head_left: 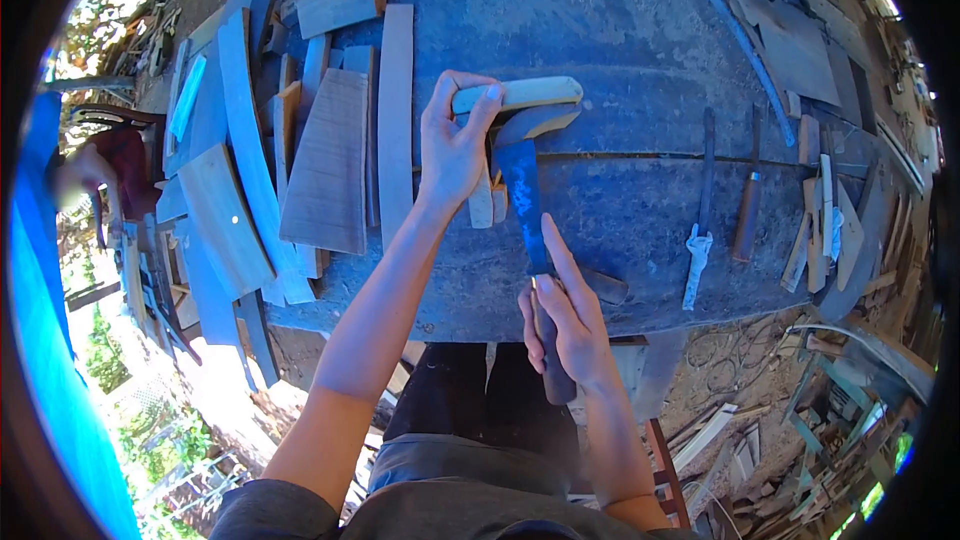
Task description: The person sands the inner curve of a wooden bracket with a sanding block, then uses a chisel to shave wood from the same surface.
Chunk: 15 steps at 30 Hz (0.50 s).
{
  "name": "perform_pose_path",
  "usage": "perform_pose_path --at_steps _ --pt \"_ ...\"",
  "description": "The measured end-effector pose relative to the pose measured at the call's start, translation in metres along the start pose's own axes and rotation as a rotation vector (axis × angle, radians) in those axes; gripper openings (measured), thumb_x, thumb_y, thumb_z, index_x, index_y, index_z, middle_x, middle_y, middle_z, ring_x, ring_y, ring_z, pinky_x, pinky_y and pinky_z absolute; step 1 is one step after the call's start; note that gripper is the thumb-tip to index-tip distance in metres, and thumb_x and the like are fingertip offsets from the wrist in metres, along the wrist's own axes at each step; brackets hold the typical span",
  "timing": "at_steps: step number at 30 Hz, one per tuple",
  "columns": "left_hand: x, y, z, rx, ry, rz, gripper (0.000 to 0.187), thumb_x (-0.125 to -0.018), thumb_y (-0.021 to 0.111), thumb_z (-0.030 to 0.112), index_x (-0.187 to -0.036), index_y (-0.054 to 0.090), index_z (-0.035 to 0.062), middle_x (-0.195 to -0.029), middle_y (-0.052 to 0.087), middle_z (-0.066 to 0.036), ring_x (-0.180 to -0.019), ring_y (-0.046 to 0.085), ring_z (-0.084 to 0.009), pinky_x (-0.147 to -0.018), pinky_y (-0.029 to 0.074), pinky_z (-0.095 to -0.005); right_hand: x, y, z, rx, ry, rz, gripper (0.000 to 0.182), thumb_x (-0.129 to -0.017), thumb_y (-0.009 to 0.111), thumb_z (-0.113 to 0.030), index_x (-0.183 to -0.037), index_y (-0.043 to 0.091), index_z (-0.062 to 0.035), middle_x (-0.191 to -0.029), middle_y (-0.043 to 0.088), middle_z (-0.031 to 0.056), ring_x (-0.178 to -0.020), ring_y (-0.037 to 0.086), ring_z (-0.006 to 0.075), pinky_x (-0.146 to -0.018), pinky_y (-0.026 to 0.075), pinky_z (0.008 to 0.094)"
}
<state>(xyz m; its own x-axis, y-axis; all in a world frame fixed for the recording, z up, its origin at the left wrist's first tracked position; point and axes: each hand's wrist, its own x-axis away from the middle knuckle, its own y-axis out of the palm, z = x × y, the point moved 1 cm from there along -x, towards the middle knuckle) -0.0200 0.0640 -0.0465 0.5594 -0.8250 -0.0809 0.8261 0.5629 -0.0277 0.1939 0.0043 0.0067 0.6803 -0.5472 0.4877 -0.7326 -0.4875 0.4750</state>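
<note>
My left hand (462, 135) is closed around one end of a pale wooden piece (530, 93) with a rounded far end, held over the workbench. My right hand (568, 325) grips the dark handle of a broad-bladed knife (522, 195), index finger stretched along the blade. The blade points away from me, its square tip just below the wooden piece. Small wood blocks (482, 205) lie left of the blade, and another dark block (604, 286) sits near my right fingers.
Boards and planks (330, 165) cover the left of the blue-grey workbench (640, 210). At the right lie a tool with a wrapped handle (698, 250), a wooden-handled chisel (747, 215) and thin wood strips (815, 210). A person (100, 170) is at the far left. Scrap wood (740, 450) litters the ground.
</note>
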Motion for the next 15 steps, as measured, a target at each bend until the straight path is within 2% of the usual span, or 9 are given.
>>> perform_pose_path --at_steps 3,7,8,10,11,12,13,14,15 --pt "-0.002 0.000 -0.001 -0.091 0.052 0.015 0.017 -0.096 0.066 0.018 -0.099 0.062 0.0026 -0.093 0.061 -0.004 -0.090 0.054 -0.0100 -0.083 0.045 -0.0273 -0.011 0.009 -0.004 -0.102 0.025 0.074 0.058 -0.105 0.037 -0.013 -0.159 0.017 -0.0216 -0.076 0.047 0.0022 -0.045 0.047 0.0076 -0.038 0.043 0.0234" --pt "-0.001 0.001 -0.002 -0.117 0.054 0.047 0.018 -0.095 0.067 0.019 -0.102 0.062 0.0032 -0.095 0.061 -0.005 -0.093 0.057 -0.0120 -0.083 0.046 -0.0276 0.004 0.003 -0.001 0.072 -0.059 0.094 0.060 -0.105 0.041 -0.012 -0.159 0.018 -0.0221 -0.074 0.049 0.0025 -0.046 0.048 0.0083 -0.040 0.043 0.0251" --pt "-0.002 0.001 -0.006 -0.126 -0.010 0.032 0.026 -0.094 0.069 0.021 -0.112 0.060 0.0047 -0.104 0.060 -0.008 -0.100 0.057 -0.0159 -0.087 0.046 -0.0304 0.008 -0.002 -0.001 0.084 -0.079 0.081 0.060 -0.105 0.041 -0.012 -0.159 0.018 -0.0221 -0.074 0.049 0.0025 -0.046 0.048 0.0083 -0.040 0.043 0.0251" --pt "0.000 0.000 0.001 -0.130 -0.056 0.027 0.037 -0.092 0.071 0.023 -0.121 0.058 0.0062 -0.113 0.059 -0.010 -0.107 0.057 -0.0198 -0.091 0.046 -0.0332 0.016 -0.008 -0.009 0.502 -0.128 0.297 0.062 -0.104 0.044 -0.013 -0.159 0.018 -0.0201 -0.075 0.052 0.0037 -0.046 0.048 0.0079 -0.041 0.044 0.0269" --pt "0.001 0.000 0.004 -0.307 -0.008 0.006 0.053 -0.089 0.074 0.025 -0.132 0.049 0.0086 -0.124 0.052 -0.013 -0.116 0.052 -0.0242 -0.096 0.045 -0.0372 0.019 -0.014 -0.017 0.636 0.002 0.368 0.066 -0.100 0.051 -0.014 -0.158 0.019 -0.0165 -0.090 0.064 0.0123 -0.061 0.065 0.0203 -0.056 0.054 0.0355" --pt "0.003 0.000 0.009 -0.485 0.040 -0.011 0.070 -0.086 0.077 0.028 -0.144 0.040 0.0111 -0.135 0.045 -0.016 -0.125 0.048 -0.0286 -0.101 0.043 -0.0412 0.016 -0.027 -0.013 0.648 -0.020 0.363 0.066 -0.100 0.051 -0.014 -0.158 0.019 -0.0165 -0.090 0.064 0.0123 -0.061 0.065 0.0203 -0.056 0.054 0.0355" --pt "0.004 -0.003 0.010 -0.534 -0.048 -0.076 0.092 -0.082 0.081 0.027 -0.153 0.023 0.0149 -0.145 0.032 -0.018 -0.136 0.037 -0.0338 -0.108 0.039 -0.0473 0.007 -0.047 0.002 0.950 -0.311 0.465 0.069 -0.099 0.054 -0.013 -0.158 0.019 -0.0173 -0.094 0.065 0.0128 -0.061 0.065 0.0205 -0.056 0.054 0.0348" --pt "0.009 -0.002 0.011 -0.530 -0.034 -0.071 0.092 -0.082 0.081 0.027 -0.153 0.023 0.0149 -0.145 0.032 -0.018 -0.136 0.037 -0.0338 -0.108 0.039 -0.0473 0.003 -0.061 0.010 1.239 -0.602 0.566 0.072 -0.097 0.057 -0.012 -0.158 0.020 -0.0180 -0.098 0.067 0.0133 -0.060 0.064 0.0207 -0.056 0.054 0.0342" --pt "0.013 -0.002 0.009 -0.386 -0.162 -0.092 0.091 -0.083 0.079 0.023 -0.153 0.022 0.0154 -0.145 0.032 -0.019 -0.136 0.037 -0.0338 -0.108 0.039 -0.0469 0.003 -0.070 0.009 1.286 -0.599 0.596 0.076 -0.093 0.061 -0.010 -0.157 0.020 -0.0134 -0.105 0.068 0.0193 -0.066 0.067 0.0270 -0.065 0.056 0.0371"
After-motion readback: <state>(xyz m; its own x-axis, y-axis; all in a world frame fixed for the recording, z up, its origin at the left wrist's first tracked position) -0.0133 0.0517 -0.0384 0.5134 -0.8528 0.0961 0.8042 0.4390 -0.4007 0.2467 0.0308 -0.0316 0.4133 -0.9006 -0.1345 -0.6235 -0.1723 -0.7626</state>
